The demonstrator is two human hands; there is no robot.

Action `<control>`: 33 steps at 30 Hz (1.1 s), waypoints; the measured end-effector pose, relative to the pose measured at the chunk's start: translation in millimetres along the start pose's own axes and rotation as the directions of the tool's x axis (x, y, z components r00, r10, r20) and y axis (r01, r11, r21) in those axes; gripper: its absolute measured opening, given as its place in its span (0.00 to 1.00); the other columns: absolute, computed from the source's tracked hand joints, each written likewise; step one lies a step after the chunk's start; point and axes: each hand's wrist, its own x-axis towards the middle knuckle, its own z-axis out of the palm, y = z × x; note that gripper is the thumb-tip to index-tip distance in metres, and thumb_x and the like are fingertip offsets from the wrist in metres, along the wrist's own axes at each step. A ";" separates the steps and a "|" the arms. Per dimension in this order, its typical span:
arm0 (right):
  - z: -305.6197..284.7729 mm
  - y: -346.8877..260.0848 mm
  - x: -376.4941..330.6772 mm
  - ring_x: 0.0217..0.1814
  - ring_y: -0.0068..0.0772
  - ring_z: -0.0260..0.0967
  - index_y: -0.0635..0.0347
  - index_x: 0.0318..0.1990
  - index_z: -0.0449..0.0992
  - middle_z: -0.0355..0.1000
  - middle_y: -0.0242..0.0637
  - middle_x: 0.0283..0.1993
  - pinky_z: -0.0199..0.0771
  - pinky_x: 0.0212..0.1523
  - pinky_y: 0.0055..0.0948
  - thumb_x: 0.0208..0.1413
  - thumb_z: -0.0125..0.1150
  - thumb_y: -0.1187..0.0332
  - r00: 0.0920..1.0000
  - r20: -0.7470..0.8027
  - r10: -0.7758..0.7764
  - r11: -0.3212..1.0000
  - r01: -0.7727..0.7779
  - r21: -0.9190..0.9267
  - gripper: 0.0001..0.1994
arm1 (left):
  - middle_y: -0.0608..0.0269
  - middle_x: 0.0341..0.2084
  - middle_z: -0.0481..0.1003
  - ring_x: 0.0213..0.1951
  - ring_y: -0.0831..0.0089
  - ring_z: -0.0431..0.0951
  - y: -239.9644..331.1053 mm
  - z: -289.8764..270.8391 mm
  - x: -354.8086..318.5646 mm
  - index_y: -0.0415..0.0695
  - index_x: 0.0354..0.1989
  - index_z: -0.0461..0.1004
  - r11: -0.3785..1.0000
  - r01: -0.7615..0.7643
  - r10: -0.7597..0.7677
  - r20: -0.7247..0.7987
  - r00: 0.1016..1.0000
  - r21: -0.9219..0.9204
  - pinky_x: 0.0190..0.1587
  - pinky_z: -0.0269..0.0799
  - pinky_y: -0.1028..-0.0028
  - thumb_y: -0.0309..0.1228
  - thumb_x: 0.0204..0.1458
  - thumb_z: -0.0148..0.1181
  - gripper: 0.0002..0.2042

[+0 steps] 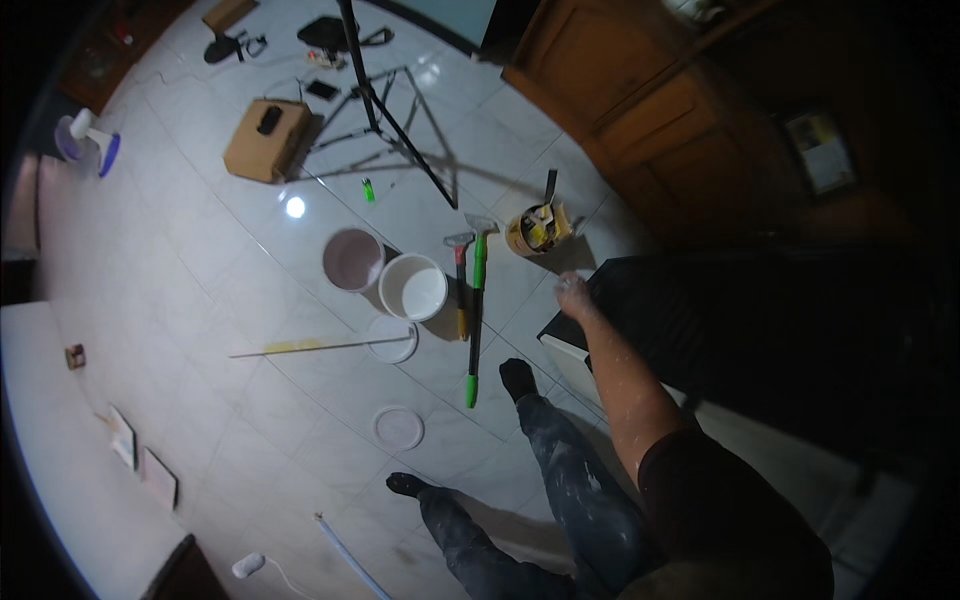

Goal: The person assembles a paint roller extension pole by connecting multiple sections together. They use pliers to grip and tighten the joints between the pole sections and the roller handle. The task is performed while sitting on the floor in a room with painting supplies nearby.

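A: Head view. Right hand (573, 295) stretched forward, resting at corner of dark table (700, 320). Grip?
B: Fingers curled, dusted white; cannot tell if anything held. Left hand out of sight.
A: Nearest things?
B: Small yellow tub (538, 230) with tools, just beyond the hand. Green-handled scraper (476, 315) on floor, left of table. White bucket (413, 287) beside scraper, pink bucket (353, 259) touching it. Two round lids (398, 427) nearer the feet.

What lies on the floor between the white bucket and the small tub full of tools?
In the head view, two long-handled tools: a green-handled tool and a yellow-handled scraper, between the white bucket and the tub.
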 end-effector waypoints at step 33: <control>80.9 20.8 157.2 0.72 0.61 0.62 0.65 0.55 0.79 0.59 0.59 0.69 0.71 0.68 0.56 0.65 0.62 0.68 0.890 -0.386 0.245 0.958 -0.283 -0.046 0.14 | 0.67 0.23 0.76 0.22 0.80 0.71 33.1 212.2 -70.2 0.40 0.43 0.77 0.965 0.262 -0.263 0.093 0.960 0.026 0.22 0.65 0.76 0.25 0.64 0.66 0.04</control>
